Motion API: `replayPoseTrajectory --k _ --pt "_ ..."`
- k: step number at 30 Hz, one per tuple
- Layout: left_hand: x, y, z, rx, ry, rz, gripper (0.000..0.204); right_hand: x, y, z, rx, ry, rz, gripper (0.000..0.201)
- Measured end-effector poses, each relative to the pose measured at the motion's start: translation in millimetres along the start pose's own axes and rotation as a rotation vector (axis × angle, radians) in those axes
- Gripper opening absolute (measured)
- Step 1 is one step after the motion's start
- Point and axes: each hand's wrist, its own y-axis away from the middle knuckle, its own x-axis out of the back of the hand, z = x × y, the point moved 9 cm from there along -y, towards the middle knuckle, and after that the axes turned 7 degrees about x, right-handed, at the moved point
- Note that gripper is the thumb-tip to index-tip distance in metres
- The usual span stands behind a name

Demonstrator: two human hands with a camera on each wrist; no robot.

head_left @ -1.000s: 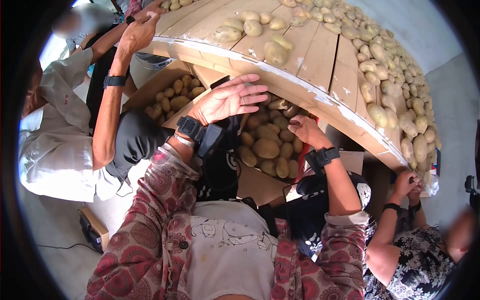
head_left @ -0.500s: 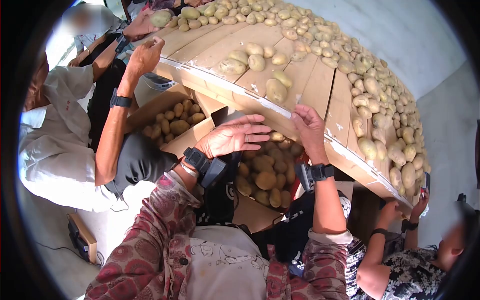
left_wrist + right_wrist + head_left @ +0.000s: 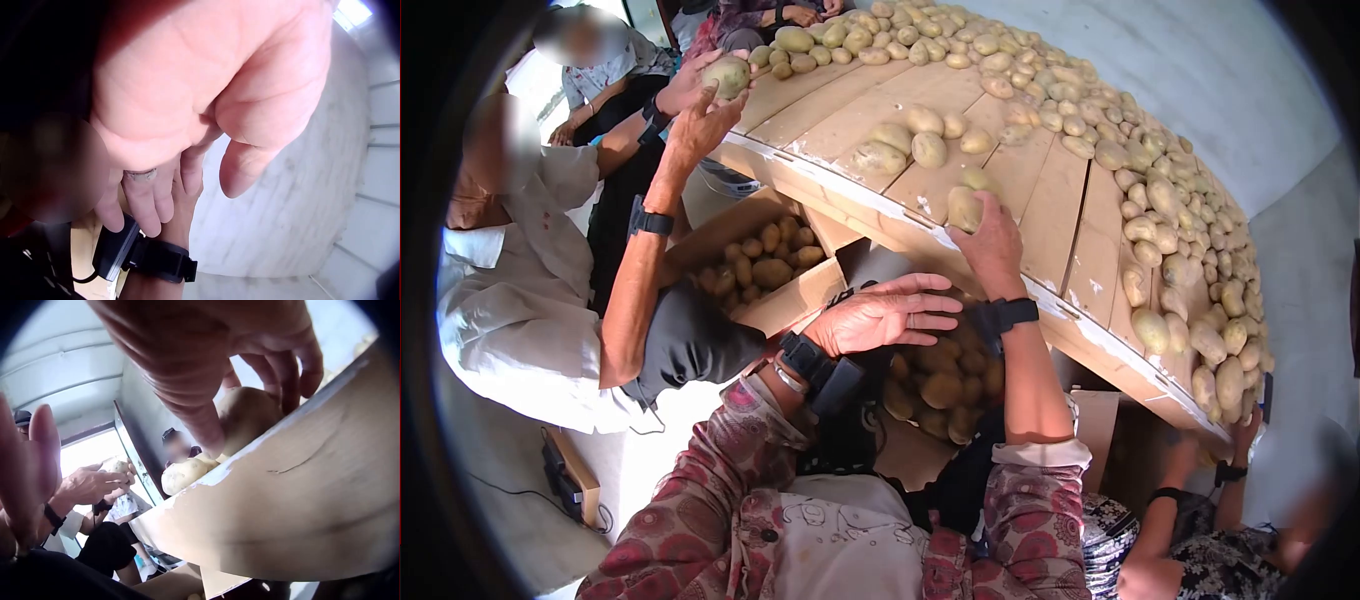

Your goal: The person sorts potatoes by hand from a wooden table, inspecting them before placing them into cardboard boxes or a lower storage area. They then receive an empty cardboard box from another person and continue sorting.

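At the edge of the wooden table (image 3: pixel 1040 215), my right hand (image 3: pixel 990 245) grips a potato (image 3: pixel 964 208) that rests on the boards. The right wrist view shows the fingers and thumb of that hand (image 3: pixel 206 369) around the potato (image 3: pixel 249 417). My left hand (image 3: pixel 885 315), a ring on one finger, is held palm up with fingers extended above a box of potatoes (image 3: pixel 941 390), holding nothing. In the left wrist view, the left hand (image 3: pixel 181 106) has an empty palm. A few potatoes (image 3: pixel 929 149) lie just beyond the right hand.
Many potatoes (image 3: pixel 1170 210) are spread along the table's far and right sides. A second cardboard box (image 3: pixel 800 295) of potatoes stands at the left. Beside it, a person in a white shirt (image 3: pixel 530 280) holds a potato (image 3: pixel 726 77). Another person's arms (image 3: pixel 1160 520) are at the lower right.
My right hand has moved up from over the box to the tabletop and taken hold of a potato. My left hand stays spread and is slightly lower. The neighbour at left now has both hands at a potato.
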Motion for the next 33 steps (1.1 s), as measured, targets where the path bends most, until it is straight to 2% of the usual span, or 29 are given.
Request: replayPoseTrajectory --k 3,5,6,8,9,11,13,14,16,19,20,22,23,24,26,27,28,29,31,33 --pt "1.4 -0.5 2.2 -0.026 -0.014 -0.01 0.047 -3.7 -5.0 9.3 -0.029 0.063 -0.07 0.055" --pt "2.0 1.6 3.5 -0.031 -0.017 0.001 0.05 -6.5 -4.7 34.2 -0.166 -0.506 -0.123 0.054" --pt "3.5 2.6 4.2 -0.029 -0.015 0.02 0.053 6.7 -2.8 37.9 -0.184 -0.493 -0.129 0.054" --pt "5.7 3.5 6.1 -0.072 -0.023 -0.035 0.054 28.9 3.9 32.3 -0.238 -1.341 -0.041 0.051" --pt "5.7 5.0 7.4 -0.076 -0.051 -0.012 0.054 44.1 13.0 32.6 -0.256 -1.33 -0.047 0.051" --pt "5.9 4.8 9.7 -0.074 -0.053 0.001 0.053 77.1 23.2 20.3 -0.176 -1.807 -0.075 0.05" --pt "5.7 5.5 10.9 -0.085 -0.074 0.02 0.053 88.6 29.6 53.0 -0.17 -1.842 -0.02 0.053" --pt "5.3 5.0 10.8 -0.103 -0.071 -0.013 0.053 90.9 40.8 61.0 -0.167 -1.88 0.033 0.056" --pt "5.4 5.3 10.7 -0.099 -0.084 0.026 0.053 96.0 52.8 73.1 -0.194 -1.891 0.084 0.059" --pt "3.8 2.9 11.1 -0.101 -0.089 0.024 0.053 99.8 71.6 76.8 -0.33 -1.586 0.089 0.057" --pt "4.9 3.3 8.5 -0.098 -0.099 0.043 0.053 96.4 79.1 69.9 -0.34 -1.59 0.081 0.057" --pt "5.6 0.4 6.4 -0.095 -0.113 0.035 0.053 90.9 89.4 63.6 -0.348 -1.152 0.008 0.054" --pt "3.9 -1.8 3.2 -0.07 -0.105 0.01 0.053 82.4 92.1 51.8 -0.326 -1.065 -0.086 0.051" --pt "1.2 -4.2 -0.4 -0.044 -0.094 -0.016 0.054 68.3 94.3 37.8 -0.311 -1.114 -0.199 0.044" --pt "-1.3 -9.4 -9.4 -0.015 -0.066 -0.022 0.054 54.6 101.3 13.4 -0.262 -0.932 -0.259 0.035" --pt "-3.1 -12.9 -14.5 0.013 -0.039 -0.035 0.055 47.9 105.0 10.8 -0.269 -0.934 -0.256 0.035" --pt "-5.6 -17.2 -17.0 0.037 -0.019 -0.048 0.057 44.4 102.5 -3.7 -0.091 -0.935 -0.285 0.032" --pt "-4.9 -19.1 -20.6 0.036 0.023 0.017 0.059 45.7 100.7 -20.6 0.091 -0.931 -0.312 0.031" --pt "4.9 -25.0 -24.9 0.037 -0.011 -0.046 0.057 53.9 98.5 -25.2 0.072 -1.011 -0.271 0.029" --pt "-4.0 -24.6 -26.9 0.043 -0.036 -0.112 0.055 60.8 98.0 -23.4 0.042 -1.088 -0.232 0.028"
